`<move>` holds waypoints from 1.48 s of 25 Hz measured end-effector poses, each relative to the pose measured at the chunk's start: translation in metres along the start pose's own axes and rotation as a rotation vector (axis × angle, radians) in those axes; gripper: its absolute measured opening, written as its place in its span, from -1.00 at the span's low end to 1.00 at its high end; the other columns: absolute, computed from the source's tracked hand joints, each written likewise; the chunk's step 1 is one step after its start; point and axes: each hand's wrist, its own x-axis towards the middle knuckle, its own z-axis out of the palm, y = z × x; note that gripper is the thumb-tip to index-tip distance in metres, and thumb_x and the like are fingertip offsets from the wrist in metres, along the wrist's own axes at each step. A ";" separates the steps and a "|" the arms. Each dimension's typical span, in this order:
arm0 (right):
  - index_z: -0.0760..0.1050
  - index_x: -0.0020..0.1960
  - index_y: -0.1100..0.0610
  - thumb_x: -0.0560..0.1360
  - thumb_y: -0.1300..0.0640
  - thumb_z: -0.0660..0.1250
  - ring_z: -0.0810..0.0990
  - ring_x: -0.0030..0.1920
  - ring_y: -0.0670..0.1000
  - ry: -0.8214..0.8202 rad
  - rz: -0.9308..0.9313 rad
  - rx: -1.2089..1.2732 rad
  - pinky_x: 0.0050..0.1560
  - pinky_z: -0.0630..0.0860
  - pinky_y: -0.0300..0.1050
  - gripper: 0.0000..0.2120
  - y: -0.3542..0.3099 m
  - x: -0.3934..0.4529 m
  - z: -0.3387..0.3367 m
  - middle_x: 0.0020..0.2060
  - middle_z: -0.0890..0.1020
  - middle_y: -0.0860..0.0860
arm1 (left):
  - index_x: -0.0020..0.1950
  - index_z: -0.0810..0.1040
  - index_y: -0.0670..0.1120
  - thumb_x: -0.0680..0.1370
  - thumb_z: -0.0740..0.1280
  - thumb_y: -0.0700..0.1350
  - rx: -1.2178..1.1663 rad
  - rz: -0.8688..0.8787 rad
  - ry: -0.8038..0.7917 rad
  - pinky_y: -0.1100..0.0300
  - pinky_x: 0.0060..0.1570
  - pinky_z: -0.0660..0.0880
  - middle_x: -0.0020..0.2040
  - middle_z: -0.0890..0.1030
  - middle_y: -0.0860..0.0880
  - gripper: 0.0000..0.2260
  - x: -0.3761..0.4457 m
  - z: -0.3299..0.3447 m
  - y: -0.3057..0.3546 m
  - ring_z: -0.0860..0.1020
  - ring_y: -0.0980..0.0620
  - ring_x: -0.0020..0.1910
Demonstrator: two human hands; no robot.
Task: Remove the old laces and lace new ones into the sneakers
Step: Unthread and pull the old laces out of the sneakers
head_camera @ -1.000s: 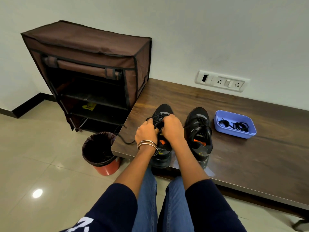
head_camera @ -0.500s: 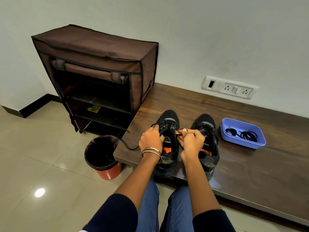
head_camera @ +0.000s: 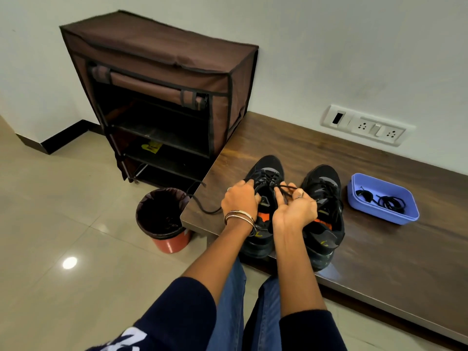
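Note:
Two black sneakers with orange insides stand side by side on the dark wooden bench [head_camera: 379, 236]. Over the left sneaker [head_camera: 268, 171], my left hand [head_camera: 239, 198] grips the shoe's lacing area, bangles on the wrist. My right hand [head_camera: 295, 206], palm up, pinches a black lace [head_camera: 285, 186] drawn out to the right from that shoe's eyelets. A loose end of the same lace [head_camera: 200, 201] trails off the bench's left edge. The right sneaker [head_camera: 323, 183] still carries its black lace.
A blue tray [head_camera: 405, 219] with coiled black laces [head_camera: 391, 201] sits right of the shoes. A lined red bin [head_camera: 164, 219] stands on the floor by the bench corner. A brown fabric shoe rack [head_camera: 162, 79] stands against the wall, and a socket panel [head_camera: 364, 125] is behind the bench.
My hands were together over the left sneaker's tongue. The right hand has moved right and turned palm up, drawing a lace strand out sideways. The left hand stays on the shoe.

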 end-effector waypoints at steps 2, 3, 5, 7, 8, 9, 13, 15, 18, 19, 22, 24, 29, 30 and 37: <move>0.36 -0.14 0.20 0.51 0.46 0.01 0.61 -0.14 0.18 -0.020 0.042 0.084 0.00 0.60 0.26 -0.76 0.001 -0.002 -0.003 -0.22 0.56 0.17 | 0.21 0.49 -0.02 0.56 0.29 0.01 -0.008 0.002 0.002 -0.01 -0.09 0.51 0.11 0.54 -0.04 -0.75 -0.001 0.002 -0.002 0.54 -0.15 0.09; 0.36 -0.22 0.20 0.51 0.46 0.01 0.60 -0.21 0.15 -0.047 0.062 0.167 0.03 0.60 0.26 -0.73 -0.002 -0.003 -0.004 -0.28 0.54 0.15 | 0.22 0.50 -0.01 0.56 0.29 0.01 -0.015 0.002 0.005 -0.01 -0.09 0.51 0.10 0.54 -0.04 -0.75 -0.001 0.003 -0.002 0.54 -0.15 0.09; 0.33 -0.32 0.17 0.55 0.43 0.01 0.53 -0.42 0.04 -0.131 0.096 0.373 0.04 0.60 0.16 -0.66 -0.017 -0.001 -0.001 -0.43 0.47 0.10 | 0.23 0.50 -0.01 0.56 0.29 0.01 -0.031 -0.007 0.007 -0.01 -0.08 0.51 0.10 0.54 -0.05 -0.74 0.000 0.004 -0.003 0.54 -0.15 0.09; 0.36 -0.26 0.20 0.59 0.41 0.04 0.53 -0.48 0.03 -0.206 0.056 0.322 -0.10 0.64 0.08 -0.70 -0.033 0.004 0.010 -0.45 0.49 0.10 | 0.24 0.50 0.00 0.56 0.29 0.01 -0.043 -0.022 0.013 -0.01 -0.08 0.51 0.10 0.54 -0.04 -0.72 -0.001 0.005 -0.005 0.53 -0.15 0.09; 0.38 -0.19 0.23 0.59 0.42 0.06 0.57 -0.44 0.05 -0.220 0.019 0.211 -0.16 0.64 0.07 -0.75 -0.039 0.004 0.015 -0.40 0.52 0.13 | 0.25 0.50 0.00 0.56 0.29 0.01 -0.044 -0.024 0.014 -0.01 -0.08 0.51 0.11 0.54 -0.04 -0.72 -0.001 0.005 -0.005 0.53 -0.14 0.09; 0.40 -0.10 0.24 0.59 0.42 0.08 0.60 -0.38 0.08 -0.228 -0.010 0.087 -0.19 0.65 0.07 -0.81 -0.042 0.006 0.019 -0.34 0.55 0.16 | 0.26 0.50 0.00 0.56 0.29 0.01 -0.045 -0.022 0.018 -0.01 -0.08 0.51 0.11 0.54 -0.04 -0.71 -0.001 0.005 -0.006 0.53 -0.14 0.10; 0.46 0.02 0.30 0.57 0.26 0.27 0.58 -0.22 0.07 -0.186 -0.125 -0.899 -0.12 0.64 0.08 -0.91 -0.034 0.017 0.026 -0.15 0.57 0.13 | 0.26 0.50 0.01 0.56 0.30 0.01 -0.047 -0.029 0.017 0.00 -0.07 0.51 0.11 0.54 -0.04 -0.72 -0.001 0.005 -0.006 0.53 -0.13 0.10; 0.47 0.10 0.32 0.52 0.17 0.37 0.56 -0.01 0.18 -0.204 -0.322 -1.583 -0.04 0.52 0.14 -0.74 -0.030 0.020 0.018 0.02 0.56 0.18 | 0.25 0.52 0.02 0.56 0.29 0.01 -0.043 -0.027 0.012 0.01 -0.08 0.51 0.11 0.55 -0.03 -0.73 -0.002 0.003 -0.005 0.54 -0.13 0.10; 0.51 0.18 0.23 0.51 0.21 0.37 0.51 0.18 0.22 -0.268 -0.693 -1.844 0.10 0.47 0.00 -0.74 -0.020 0.007 0.004 0.23 0.52 0.17 | 0.22 0.54 0.01 0.56 0.29 0.01 -0.024 -0.021 0.007 0.03 -0.09 0.49 0.11 0.55 -0.04 -0.74 -0.001 0.003 -0.005 0.54 -0.13 0.08; 0.57 0.12 0.18 0.51 0.23 0.34 0.56 0.12 0.17 -0.281 -0.736 -1.792 0.04 0.49 -0.03 -0.81 -0.016 0.003 0.000 0.13 0.60 0.13 | 0.21 0.55 0.00 0.56 0.28 0.01 -0.015 -0.021 0.006 0.04 -0.10 0.48 0.11 0.55 -0.05 -0.75 -0.001 0.002 -0.005 0.54 -0.14 0.08; 0.62 0.02 0.17 0.54 0.18 0.30 0.63 -0.02 0.11 -0.331 -0.671 -1.677 -0.08 0.48 -0.12 -0.85 -0.008 -0.005 -0.010 -0.07 0.67 0.09 | 0.17 0.56 -0.03 0.57 0.28 0.01 0.011 -0.021 0.001 0.05 -0.11 0.47 0.10 0.55 -0.06 -0.77 -0.002 0.000 -0.004 0.55 -0.15 0.08; 0.61 0.14 0.18 0.53 0.08 0.35 0.62 0.05 0.13 -0.383 -0.646 -1.666 -0.02 0.53 -0.07 -0.75 -0.006 -0.009 -0.010 0.00 0.67 0.12 | 0.16 0.56 -0.04 0.58 0.27 0.01 0.038 -0.016 -0.003 0.06 -0.11 0.47 0.11 0.55 -0.07 -0.78 -0.003 -0.001 -0.001 0.54 -0.14 0.09; 0.52 0.29 0.18 0.56 0.22 0.28 0.59 0.13 0.18 -0.365 -0.611 -1.732 0.10 0.53 0.03 -0.69 -0.004 -0.010 -0.009 0.11 0.63 0.19 | 0.14 0.58 -0.04 0.58 0.26 0.00 0.038 -0.021 -0.007 0.05 -0.10 0.48 0.09 0.57 -0.09 -0.79 -0.003 -0.004 -0.001 0.55 -0.16 0.08; 0.53 0.26 0.19 0.56 0.22 0.26 0.59 0.12 0.19 -0.349 -0.616 -1.737 0.07 0.52 0.02 -0.72 -0.002 -0.010 -0.009 0.10 0.63 0.19 | 0.14 0.58 -0.04 0.58 0.26 0.00 0.034 -0.019 -0.006 0.05 -0.09 0.48 0.09 0.57 -0.09 -0.78 -0.003 -0.004 -0.002 0.55 -0.16 0.08; 0.48 0.13 0.27 0.58 0.23 0.19 0.57 0.11 0.23 -0.218 -0.490 -1.659 0.05 0.48 0.02 -0.81 -0.003 -0.018 -0.011 0.06 0.61 0.22 | 0.04 0.61 -0.08 0.58 0.22 -0.01 -0.013 -0.068 0.033 0.05 -0.10 0.47 0.03 0.61 -0.14 -0.78 -0.006 -0.006 -0.005 0.56 -0.20 0.00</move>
